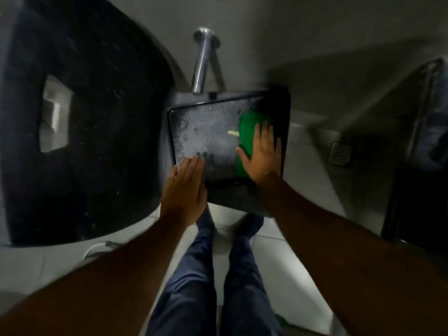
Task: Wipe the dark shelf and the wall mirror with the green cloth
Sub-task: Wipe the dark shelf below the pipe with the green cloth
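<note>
We press right hand flat, fingers spread, on green cloth at right side of dark shelf. Left hand lies flat, open, on shelf's near-left edge, holding nothing. Chrome pipe stands beyond.

Bathroom: tiled floor, floor drain, wall pipe.

green cloth; dark shelf, bumpy speckled grey; navy trousers; black speckled counter.
</note>
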`<action>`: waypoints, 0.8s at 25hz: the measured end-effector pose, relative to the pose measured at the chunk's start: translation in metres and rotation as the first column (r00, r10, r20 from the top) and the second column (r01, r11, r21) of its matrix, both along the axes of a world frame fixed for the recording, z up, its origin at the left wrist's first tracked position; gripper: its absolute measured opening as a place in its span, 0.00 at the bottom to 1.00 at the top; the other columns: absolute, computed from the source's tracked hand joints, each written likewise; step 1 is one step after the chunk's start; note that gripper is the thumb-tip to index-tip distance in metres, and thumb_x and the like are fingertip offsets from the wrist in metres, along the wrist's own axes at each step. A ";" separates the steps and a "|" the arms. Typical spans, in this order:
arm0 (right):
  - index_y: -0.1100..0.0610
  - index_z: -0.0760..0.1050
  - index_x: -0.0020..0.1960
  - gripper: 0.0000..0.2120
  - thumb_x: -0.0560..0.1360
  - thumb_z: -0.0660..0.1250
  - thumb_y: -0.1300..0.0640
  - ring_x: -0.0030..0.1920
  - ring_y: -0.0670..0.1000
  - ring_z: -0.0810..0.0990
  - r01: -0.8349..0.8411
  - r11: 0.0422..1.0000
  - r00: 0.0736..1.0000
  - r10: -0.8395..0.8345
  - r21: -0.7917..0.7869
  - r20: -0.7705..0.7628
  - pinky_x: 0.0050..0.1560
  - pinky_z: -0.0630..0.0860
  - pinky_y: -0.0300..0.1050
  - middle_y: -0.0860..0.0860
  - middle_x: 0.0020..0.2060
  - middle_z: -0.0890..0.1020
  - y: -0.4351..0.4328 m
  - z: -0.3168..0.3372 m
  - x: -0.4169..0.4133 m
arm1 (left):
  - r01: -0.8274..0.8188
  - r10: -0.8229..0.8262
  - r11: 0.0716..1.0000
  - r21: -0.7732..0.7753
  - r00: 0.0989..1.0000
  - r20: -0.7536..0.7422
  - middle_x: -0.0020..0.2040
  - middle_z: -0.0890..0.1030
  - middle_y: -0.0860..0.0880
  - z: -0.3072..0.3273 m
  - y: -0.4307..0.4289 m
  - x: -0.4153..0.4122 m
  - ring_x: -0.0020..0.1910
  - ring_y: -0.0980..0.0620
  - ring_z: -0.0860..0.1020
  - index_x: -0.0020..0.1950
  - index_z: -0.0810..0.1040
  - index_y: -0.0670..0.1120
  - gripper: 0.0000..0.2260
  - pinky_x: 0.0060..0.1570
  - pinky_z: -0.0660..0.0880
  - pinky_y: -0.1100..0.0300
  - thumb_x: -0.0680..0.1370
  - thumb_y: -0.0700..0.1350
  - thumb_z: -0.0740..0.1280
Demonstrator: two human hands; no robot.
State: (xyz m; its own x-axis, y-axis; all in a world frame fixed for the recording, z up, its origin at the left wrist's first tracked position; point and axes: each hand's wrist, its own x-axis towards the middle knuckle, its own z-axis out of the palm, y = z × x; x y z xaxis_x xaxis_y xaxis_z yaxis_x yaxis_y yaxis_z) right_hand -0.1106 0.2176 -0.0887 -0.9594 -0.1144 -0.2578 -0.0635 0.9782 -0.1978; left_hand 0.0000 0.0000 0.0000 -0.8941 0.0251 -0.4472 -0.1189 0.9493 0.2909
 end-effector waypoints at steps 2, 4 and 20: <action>0.58 0.52 0.84 0.46 0.79 0.57 0.29 0.84 0.63 0.56 -0.007 0.999 1.000 0.008 0.053 -0.012 0.81 0.56 0.66 0.61 0.84 0.56 0.009 -0.009 -0.028 | -0.019 0.019 1.000 0.018 1.000 -0.009 0.88 0.64 0.43 -0.004 0.006 -0.014 0.88 0.42 0.59 0.89 0.62 0.44 0.31 0.87 0.56 0.39 0.85 0.52 0.49; 0.57 0.49 0.85 0.46 0.79 0.55 0.28 0.85 0.63 0.53 -0.004 0.997 1.000 0.005 0.073 -0.012 0.82 0.54 0.65 0.62 0.85 0.53 0.018 -0.005 -0.054 | -0.009 0.011 1.000 0.023 0.998 -0.067 0.88 0.64 0.43 -0.003 0.011 -0.031 0.88 0.41 0.59 0.89 0.62 0.44 0.32 0.87 0.54 0.40 0.85 0.52 0.49; 0.59 0.60 0.83 0.27 0.85 0.60 0.59 0.82 0.58 0.64 0.021 0.901 0.994 -0.066 -0.432 -0.089 0.83 0.60 0.58 0.57 0.83 0.63 0.018 0.111 -0.052 | 0.142 -0.163 0.978 -0.156 0.977 -0.136 0.91 0.42 0.48 0.110 0.028 -0.109 0.90 0.46 0.42 0.92 0.44 0.51 0.41 0.87 0.39 0.46 0.84 0.50 0.64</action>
State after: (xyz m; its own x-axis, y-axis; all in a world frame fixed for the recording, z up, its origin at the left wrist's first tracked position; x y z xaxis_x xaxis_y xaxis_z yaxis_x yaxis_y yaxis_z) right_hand -0.1625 0.2359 0.0227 -0.9839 -0.1502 -0.0968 -0.0638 0.8013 -0.5948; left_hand -0.1085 0.0281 0.1103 -0.9409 0.1113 -0.3198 0.0646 0.9861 0.1532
